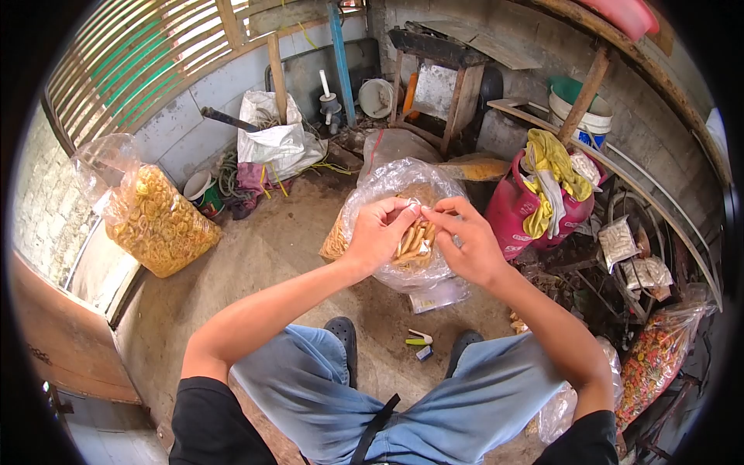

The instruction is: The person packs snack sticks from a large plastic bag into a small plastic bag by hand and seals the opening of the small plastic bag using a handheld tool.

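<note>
A small clear bag of stick-shaped snacks (416, 242) hangs between my two hands. My left hand (381, 232) is closed, pinching the top of this bag from the left. From the right, my right hand (465, 239) pinches the same top edge, its fingertips nearly touching those of the other hand. Behind and below them stands a large open clear plastic bag (363, 203) with more snacks in it. A pale packet (439, 296) lies at its foot. On the floor between my shoes are a green and white stapler (419, 339) and a small blue box (424, 353).
At the left stands a big bag of yellow snacks (164, 225). A white sack (273, 143) is by the back wall. Pink containers (515, 221) with a yellow cloth (570, 172) stand at the right, near a bag of colourful snacks (659, 360).
</note>
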`<state>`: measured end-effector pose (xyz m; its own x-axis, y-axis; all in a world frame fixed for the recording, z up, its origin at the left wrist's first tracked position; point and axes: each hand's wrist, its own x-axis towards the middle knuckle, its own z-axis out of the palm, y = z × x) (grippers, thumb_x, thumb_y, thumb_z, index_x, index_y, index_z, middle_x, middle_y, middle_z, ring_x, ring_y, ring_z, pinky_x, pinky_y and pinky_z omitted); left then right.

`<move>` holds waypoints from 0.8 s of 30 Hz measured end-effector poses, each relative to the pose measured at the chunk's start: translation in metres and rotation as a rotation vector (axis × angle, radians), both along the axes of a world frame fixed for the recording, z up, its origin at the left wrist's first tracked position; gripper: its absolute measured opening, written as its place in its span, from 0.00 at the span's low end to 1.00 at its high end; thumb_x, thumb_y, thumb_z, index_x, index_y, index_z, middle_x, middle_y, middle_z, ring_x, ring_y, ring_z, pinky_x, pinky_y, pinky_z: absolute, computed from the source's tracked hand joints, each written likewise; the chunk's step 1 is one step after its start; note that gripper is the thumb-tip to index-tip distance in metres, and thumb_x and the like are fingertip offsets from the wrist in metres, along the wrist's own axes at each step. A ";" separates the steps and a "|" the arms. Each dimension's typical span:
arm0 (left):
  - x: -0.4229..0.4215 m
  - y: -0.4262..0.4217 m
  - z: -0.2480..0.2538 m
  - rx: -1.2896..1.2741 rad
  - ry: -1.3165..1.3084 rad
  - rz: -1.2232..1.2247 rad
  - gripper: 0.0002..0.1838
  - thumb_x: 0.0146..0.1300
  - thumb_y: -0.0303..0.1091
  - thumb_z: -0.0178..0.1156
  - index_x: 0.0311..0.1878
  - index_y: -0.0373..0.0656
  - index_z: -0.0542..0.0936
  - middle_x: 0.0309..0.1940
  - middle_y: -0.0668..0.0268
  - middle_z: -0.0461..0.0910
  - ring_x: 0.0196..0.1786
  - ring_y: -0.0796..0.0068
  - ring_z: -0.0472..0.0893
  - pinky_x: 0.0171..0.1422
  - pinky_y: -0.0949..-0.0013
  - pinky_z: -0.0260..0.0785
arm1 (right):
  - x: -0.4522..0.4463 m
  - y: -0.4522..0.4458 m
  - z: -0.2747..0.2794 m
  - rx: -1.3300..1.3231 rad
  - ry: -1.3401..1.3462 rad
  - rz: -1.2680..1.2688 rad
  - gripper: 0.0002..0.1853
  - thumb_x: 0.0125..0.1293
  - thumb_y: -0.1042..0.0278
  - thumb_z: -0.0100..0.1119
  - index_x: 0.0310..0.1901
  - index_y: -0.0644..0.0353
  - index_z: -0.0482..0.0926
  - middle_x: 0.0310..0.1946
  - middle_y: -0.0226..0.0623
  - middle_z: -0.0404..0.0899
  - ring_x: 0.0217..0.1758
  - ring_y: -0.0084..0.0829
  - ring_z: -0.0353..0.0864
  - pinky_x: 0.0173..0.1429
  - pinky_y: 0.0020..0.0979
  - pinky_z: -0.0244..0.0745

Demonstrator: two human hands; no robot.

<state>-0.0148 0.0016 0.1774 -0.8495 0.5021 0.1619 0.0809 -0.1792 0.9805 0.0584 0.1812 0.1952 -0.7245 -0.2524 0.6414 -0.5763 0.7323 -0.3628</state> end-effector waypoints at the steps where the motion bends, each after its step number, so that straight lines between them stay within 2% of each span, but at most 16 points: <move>1: 0.000 0.000 0.000 -0.058 0.069 0.004 0.11 0.71 0.34 0.58 0.47 0.36 0.82 0.38 0.69 0.83 0.40 0.87 0.78 0.46 0.78 0.72 | -0.001 0.000 -0.001 -0.212 -0.053 0.056 0.13 0.64 0.76 0.58 0.51 0.64 0.80 0.45 0.35 0.78 0.41 0.30 0.81 0.40 0.27 0.78; 2: 0.001 0.000 -0.001 -0.058 0.068 0.004 0.11 0.71 0.34 0.58 0.47 0.36 0.82 0.38 0.69 0.83 0.40 0.87 0.78 0.46 0.78 0.72 | -0.002 -0.002 -0.001 -0.211 -0.054 0.057 0.13 0.64 0.76 0.58 0.51 0.64 0.80 0.45 0.35 0.78 0.41 0.30 0.81 0.40 0.27 0.78; 4: 0.007 0.003 0.005 -0.067 0.122 0.007 0.10 0.72 0.34 0.58 0.47 0.36 0.81 0.37 0.69 0.83 0.40 0.87 0.78 0.45 0.79 0.71 | -0.005 -0.007 0.001 -0.784 -0.506 -0.045 0.12 0.65 0.68 0.64 0.46 0.65 0.82 0.41 0.32 0.83 0.40 0.19 0.80 0.41 0.24 0.76; 5: 0.009 0.005 0.004 -0.067 0.122 0.006 0.10 0.72 0.34 0.58 0.47 0.36 0.81 0.37 0.69 0.83 0.40 0.87 0.78 0.45 0.79 0.71 | -0.005 -0.005 0.000 -0.785 -0.506 -0.046 0.12 0.65 0.68 0.64 0.46 0.65 0.82 0.41 0.32 0.83 0.40 0.19 0.80 0.41 0.24 0.76; 7: 0.010 0.008 0.001 -0.069 0.181 0.028 0.10 0.72 0.33 0.57 0.47 0.35 0.81 0.37 0.69 0.83 0.41 0.87 0.78 0.45 0.79 0.71 | -0.007 -0.001 -0.001 -0.871 -0.702 -0.009 0.14 0.63 0.64 0.68 0.47 0.64 0.83 0.37 0.30 0.84 0.38 0.16 0.79 0.40 0.22 0.76; 17: 0.013 0.009 0.002 -0.086 0.177 -0.003 0.11 0.71 0.32 0.58 0.48 0.35 0.81 0.39 0.68 0.84 0.41 0.85 0.79 0.46 0.79 0.71 | -0.011 0.009 0.002 -0.790 -0.744 -0.070 0.10 0.62 0.66 0.69 0.41 0.62 0.86 0.34 0.30 0.85 0.32 0.16 0.78 0.34 0.22 0.75; 19: 0.013 0.008 0.005 -0.093 0.074 0.040 0.11 0.70 0.32 0.60 0.48 0.34 0.81 0.40 0.66 0.84 0.42 0.84 0.80 0.46 0.78 0.72 | -0.011 0.010 0.002 -0.874 -0.763 -0.057 0.09 0.62 0.66 0.68 0.40 0.62 0.86 0.33 0.29 0.84 0.32 0.16 0.78 0.32 0.22 0.73; 24: 0.001 0.003 0.002 -0.027 0.139 0.017 0.10 0.66 0.29 0.63 0.47 0.35 0.81 0.38 0.65 0.84 0.42 0.84 0.80 0.46 0.79 0.73 | -0.010 0.011 0.004 -0.954 -0.765 -0.063 0.08 0.65 0.68 0.65 0.40 0.63 0.84 0.33 0.30 0.84 0.32 0.18 0.78 0.31 0.23 0.73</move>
<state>-0.0135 0.0049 0.1794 -0.8284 0.4932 0.2656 0.2193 -0.1507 0.9639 0.0482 0.1923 0.1987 -0.9897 0.1352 -0.0461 0.0474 0.0060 -0.9989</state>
